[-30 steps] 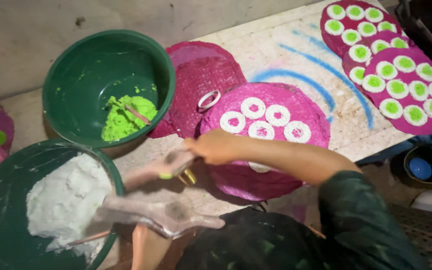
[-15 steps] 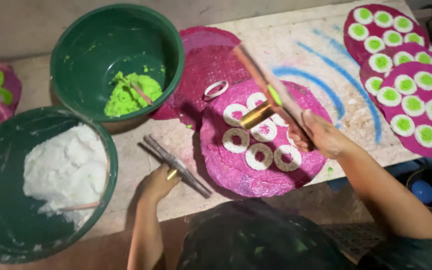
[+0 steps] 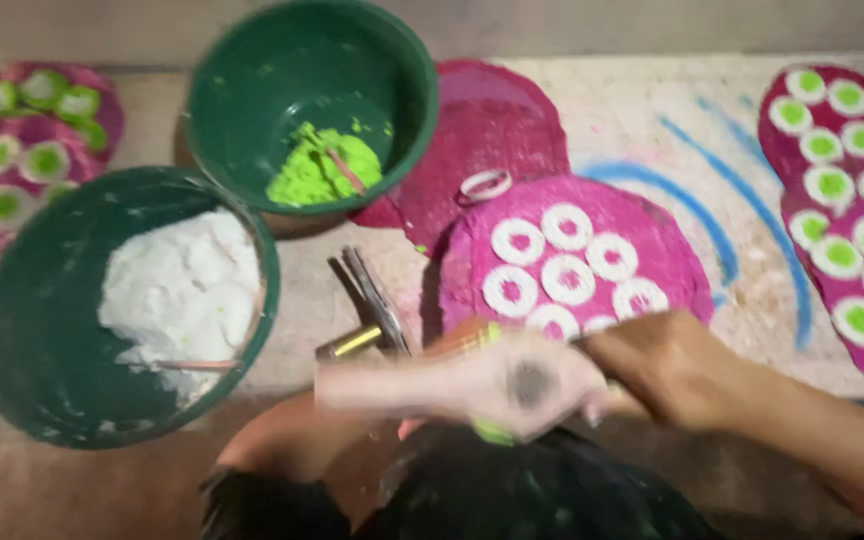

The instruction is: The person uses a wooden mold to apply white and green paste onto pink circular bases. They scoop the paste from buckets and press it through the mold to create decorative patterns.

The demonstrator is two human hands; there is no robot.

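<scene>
Pink disc [image 3: 572,265] with white rings lies on the bench [image 3: 642,110], just beyond both hands, and it is the piece being worked. Seven white rings can be counted on it, the nearest ones partly hidden by the hands; none has a green centre yet. To the disc's right, finished discs [image 3: 852,220] carry rings already filled with green, at least fifteen in view, so I judge this disc to be at the ring stage with the green filling left to do. To its far left another batch of filled discs [image 3: 22,160] lies at the edge, too blurred to count.

Behind the pink disc a bare darker pink disc [image 3: 497,130] holds one loose white ring [image 3: 485,184]. Two green bowls stand to its left: the farther one [image 3: 312,100] holds green paste with a stick in it, the nearer one [image 3: 122,300] holds white paste, also with a stick.

Left hand [image 3: 497,385] is motion-blurred, its palm turned up with a dark smudge; whether it grips anything I cannot tell. Right hand [image 3: 677,365] is curled closed right against the left one, apparently around a thin tool [image 3: 462,340] with a brass end, though blur hides the grip.
</scene>
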